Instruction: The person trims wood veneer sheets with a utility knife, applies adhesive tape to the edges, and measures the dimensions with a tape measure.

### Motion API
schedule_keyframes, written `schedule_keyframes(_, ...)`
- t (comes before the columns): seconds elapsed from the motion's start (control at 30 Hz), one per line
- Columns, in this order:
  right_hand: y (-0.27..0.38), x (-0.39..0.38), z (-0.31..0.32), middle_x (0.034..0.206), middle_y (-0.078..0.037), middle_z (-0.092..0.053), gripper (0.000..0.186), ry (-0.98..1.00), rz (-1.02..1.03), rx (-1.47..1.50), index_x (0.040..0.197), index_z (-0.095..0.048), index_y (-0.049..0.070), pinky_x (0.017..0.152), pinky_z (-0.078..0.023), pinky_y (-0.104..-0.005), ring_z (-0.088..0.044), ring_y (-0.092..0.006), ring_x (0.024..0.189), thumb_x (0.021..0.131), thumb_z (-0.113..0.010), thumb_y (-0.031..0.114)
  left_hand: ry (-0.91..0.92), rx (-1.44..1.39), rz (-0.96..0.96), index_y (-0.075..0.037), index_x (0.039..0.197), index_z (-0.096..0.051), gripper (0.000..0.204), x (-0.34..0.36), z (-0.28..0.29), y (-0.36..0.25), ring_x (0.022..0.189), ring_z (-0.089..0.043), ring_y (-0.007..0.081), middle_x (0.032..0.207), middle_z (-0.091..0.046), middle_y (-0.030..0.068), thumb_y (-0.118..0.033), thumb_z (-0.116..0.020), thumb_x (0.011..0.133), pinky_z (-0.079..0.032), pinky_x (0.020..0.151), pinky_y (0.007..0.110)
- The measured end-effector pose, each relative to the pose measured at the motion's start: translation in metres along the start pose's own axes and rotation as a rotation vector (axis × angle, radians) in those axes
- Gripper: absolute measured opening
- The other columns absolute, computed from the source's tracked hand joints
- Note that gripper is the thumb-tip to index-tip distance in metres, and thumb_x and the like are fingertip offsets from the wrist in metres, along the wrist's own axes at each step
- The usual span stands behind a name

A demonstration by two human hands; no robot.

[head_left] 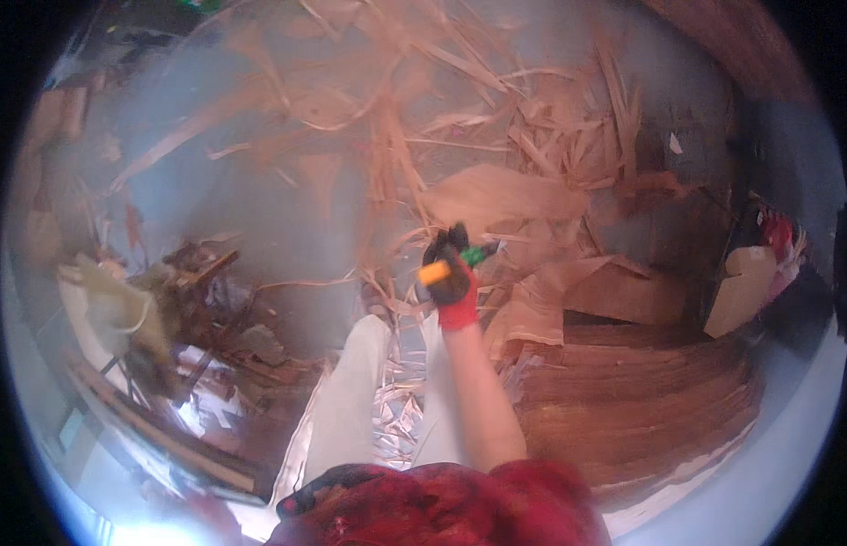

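My right hand point(446, 268), in a dark glove with a red cuff, is closed on a small yellow and green tool point(474, 256), held above the wood strips between my legs and the middle of the floor. The tool's exact kind is unclear in the blur. Just beyond it a broad sheet of thin tan wood veneer point(496, 196) lies among many loose strips point(396, 146). More bent veneer pieces point(605, 287) lie to the right of the hand. My left hand is out of sight.
A stack of brown wood sheets point(623, 400) sits at my lower right. A tan box-like piece point(737, 282) with red material stands at the right. Cluttered scraps and a pale bag point(109, 296) are at the left, beside a long board point(196, 455). Veneer strips litter the grey floor point(259, 227).
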State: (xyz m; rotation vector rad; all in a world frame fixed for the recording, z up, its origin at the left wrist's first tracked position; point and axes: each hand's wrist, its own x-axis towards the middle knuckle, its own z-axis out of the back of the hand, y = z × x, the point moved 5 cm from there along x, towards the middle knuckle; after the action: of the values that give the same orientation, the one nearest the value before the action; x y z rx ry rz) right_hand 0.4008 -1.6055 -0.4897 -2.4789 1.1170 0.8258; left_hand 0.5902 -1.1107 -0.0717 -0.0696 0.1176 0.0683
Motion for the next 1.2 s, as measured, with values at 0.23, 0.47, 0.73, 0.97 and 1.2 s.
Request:
schedule_keyframes(0.23,-0.13,-0.235,-0.157,0.145,-0.005,-0.052,0.064,-0.085,-0.349,-0.363,0.153,-0.04,0.012,0.11,-0.042,-0.0381,-0.048,-0.0166,0.135,0.094,-0.058,-0.003,0.852,-0.803,-0.012,-0.003,0.153,-0.033,0.072,-0.045,-0.081,-0.156,0.141,-0.04,0.0239,0.153,-0.042,0.0121,-0.019,-0.065,0.091,-0.027,0.119,0.036)
schedule_keyframes(0.47,-0.172,-0.351,-0.195,0.135,-0.008,-0.06,0.054,0.163,-0.671,-0.984,0.146,-0.048,0.005,0.103,-0.046,-0.0337,-0.058,-0.0168,0.119,0.094,-0.064,0.004,0.94,-1.471,0.102,-0.002,0.129,-0.059,0.035,-0.038,-0.011,-0.22,0.108,-0.062,0.0187,0.12,-0.064,0.0071,-0.017,-0.059,0.098,-0.048,0.094,0.033)
schedule_keyframes(0.73,-0.099,-0.307,-0.332,0.125,-0.006,-0.066,0.063,0.675,-0.142,-1.77,0.137,-0.057,0.004,0.097,-0.048,-0.0296,-0.059,-0.0122,0.111,0.078,-0.08,0.004,0.959,-1.074,-0.328,0.002,0.108,-0.073,0.024,0.0,0.103,-0.163,0.093,-0.062,0.0115,0.1,-0.07,0.0046,-0.011,-0.063,0.09,-0.046,0.086,0.028)
schedule_keyframes(0.97,-0.202,-0.284,-0.413,0.111,0.006,-0.061,0.083,1.066,-0.774,-1.838,0.152,-0.043,0.015,0.068,-0.047,-0.0215,-0.052,-0.0033,0.078,0.078,-0.08,0.003,0.779,-0.904,-0.786,-0.001,0.104,-0.073,0.021,-0.011,0.164,-0.137,0.09,-0.062,0.0165,0.099,-0.071,0.0076,-0.016,-0.066,0.091,-0.048,0.084,0.03)
schedule_keyframes(1.2,-0.219,-0.338,-0.36,0.09,0.007,-0.059,0.05,1.022,-1.308,-1.893,0.125,-0.066,0.009,0.065,-0.046,-0.0236,-0.053,-0.0041,0.076,0.078,-0.082,0.01,0.83,-1.037,-0.468,0.0,0.108,-0.072,0.021,-0.065,0.186,-0.077,0.095,-0.062,0.013,0.101,-0.071,0.0067,-0.01,-0.068,0.089,-0.049,0.086,0.031)
